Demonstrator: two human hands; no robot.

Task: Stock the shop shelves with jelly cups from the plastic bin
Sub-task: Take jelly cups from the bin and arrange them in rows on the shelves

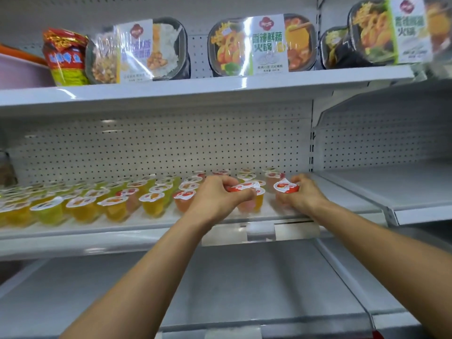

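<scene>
Several jelly cups (83,207) in yellow, green, orange and pink stand in rows on the middle white shelf (117,228), filling its left and centre. My left hand (220,195) grips a pink jelly cup with a red and white lid (244,186) at the right end of the rows. My right hand (303,193) holds another red-lidded pink jelly cup (286,187) just to the right, low over the shelf. The plastic bin is not in view.
The top shelf (220,90) carries boxed instant hotpot meals (254,45) and a red snack bag (64,57). A pegboard back panel (159,145) stands behind the cups. The lower shelf (244,289) and the right-hand shelf bay (403,187) are bare. A price-tag strip (259,232) runs along the shelf edge.
</scene>
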